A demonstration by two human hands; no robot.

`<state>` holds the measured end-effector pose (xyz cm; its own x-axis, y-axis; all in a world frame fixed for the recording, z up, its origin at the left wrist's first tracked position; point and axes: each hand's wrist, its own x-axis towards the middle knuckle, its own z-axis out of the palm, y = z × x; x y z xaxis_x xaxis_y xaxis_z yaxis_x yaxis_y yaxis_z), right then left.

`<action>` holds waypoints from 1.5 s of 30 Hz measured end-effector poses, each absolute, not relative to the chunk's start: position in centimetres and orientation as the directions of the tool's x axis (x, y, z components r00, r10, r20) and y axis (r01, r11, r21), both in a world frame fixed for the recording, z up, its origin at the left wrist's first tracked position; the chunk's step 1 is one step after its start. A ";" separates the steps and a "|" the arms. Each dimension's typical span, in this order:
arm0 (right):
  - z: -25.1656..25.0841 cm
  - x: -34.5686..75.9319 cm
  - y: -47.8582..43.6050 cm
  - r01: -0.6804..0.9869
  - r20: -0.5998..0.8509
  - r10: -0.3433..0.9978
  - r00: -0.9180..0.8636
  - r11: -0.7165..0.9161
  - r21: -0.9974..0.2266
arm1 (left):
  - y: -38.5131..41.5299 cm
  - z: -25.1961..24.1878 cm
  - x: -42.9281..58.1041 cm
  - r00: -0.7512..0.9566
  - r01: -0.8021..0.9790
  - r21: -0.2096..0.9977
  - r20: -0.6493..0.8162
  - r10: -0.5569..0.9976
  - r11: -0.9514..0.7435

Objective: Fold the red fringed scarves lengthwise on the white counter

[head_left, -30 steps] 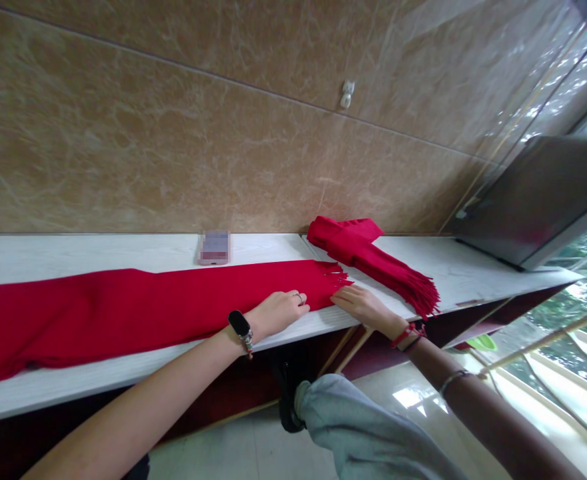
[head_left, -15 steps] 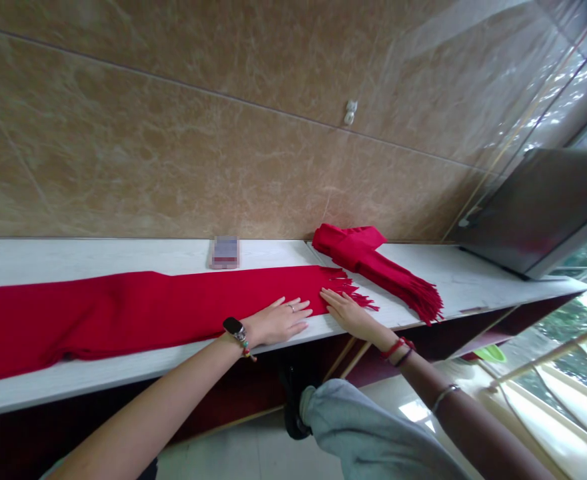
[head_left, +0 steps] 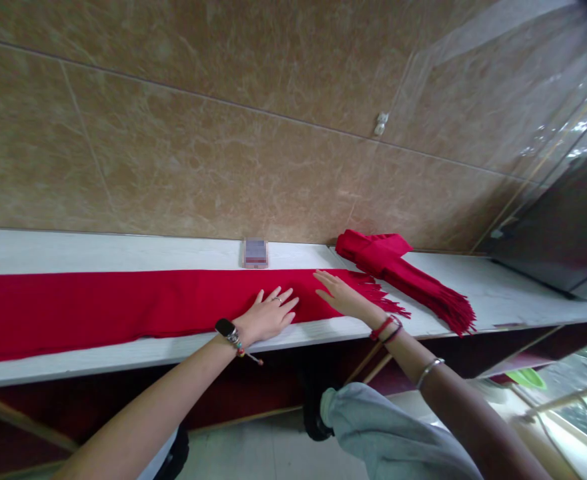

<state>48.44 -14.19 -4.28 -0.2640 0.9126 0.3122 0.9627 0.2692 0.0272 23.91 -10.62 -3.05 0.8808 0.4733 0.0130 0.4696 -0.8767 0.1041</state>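
A long red scarf (head_left: 193,300) lies stretched along the white shelf top, its fringe spread at the right end. My left hand (head_left: 268,317) rests on the scarf near its front edge, fingers spread and flat. To its right, my right hand (head_left: 341,295) is over the fringed end, fingers extended, palm down; whether it presses on the cloth I cannot tell. Neither hand grips anything. A second red scarf (head_left: 393,267), folded over at its back end, lies beyond the fringe, with its own tassels pointing to the front right.
Against the tiled wall (head_left: 198,167) sits a small flat box (head_left: 256,254), its face blurred. A dark grey appliance-like box (head_left: 558,227) stands at the shelf's right end. Below the front edge are open dark red compartments. A green basin (head_left: 527,378) shows at lower right.
My view has shifted left. The long scarf's wrinkles have flattened out somewhat. My right hand has moved from the front of the fringed end toward its back edge; my left hand stays spread on the cloth.
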 end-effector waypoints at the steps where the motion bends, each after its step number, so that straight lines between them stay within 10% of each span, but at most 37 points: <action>1: -4.6 47.1 -13.7 0.960 0.295 0.917 -0.268 0.280 0.002 | -10.5 -3.0 23.5 0.856 0.513 0.100 0.004 0.516 -0.852; 20: -6.6 49.6 -15.3 0.972 0.171 0.964 -0.204 0.220 -0.082 | -9.9 -2.5 23.1 0.763 0.638 0.097 -0.214 0.610 -0.764; 31: -3.1 51.0 -16.0 0.907 0.272 0.900 -0.341 0.391 -0.158 | -11.2 -2.6 28.1 0.940 0.319 -0.123 0.168 0.297 -0.940; 45: -1.7 49.5 -17.8 0.822 0.172 0.825 -0.539 0.560 -0.110 | -11.5 -1.5 29.1 0.973 0.224 -0.221 0.105 0.205 -0.949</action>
